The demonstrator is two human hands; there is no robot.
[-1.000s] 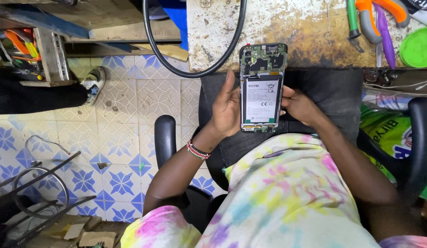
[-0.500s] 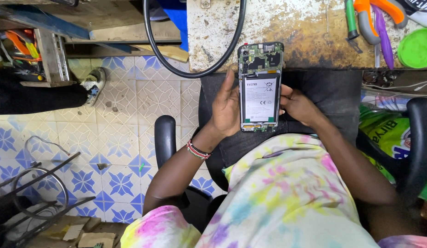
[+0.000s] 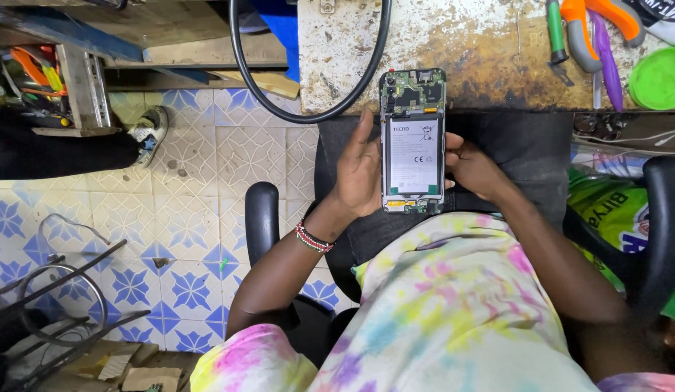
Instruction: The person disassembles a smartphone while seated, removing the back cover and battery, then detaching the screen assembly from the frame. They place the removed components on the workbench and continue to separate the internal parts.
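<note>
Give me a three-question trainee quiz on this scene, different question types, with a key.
1. True or false: the opened phone has its back cover off, battery showing.
2. Which hand grips the phone's left edge? A) left hand B) right hand C) neither
3. Fill in: the green lid lies on the stained ____.

Key: 1. true 2. A 3. workbench

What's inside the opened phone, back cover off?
In the opened phone: a green circuit board on top, a white-labelled battery below. Left hand and right hand grip its sides. Anything under the battery is hidden.
</note>
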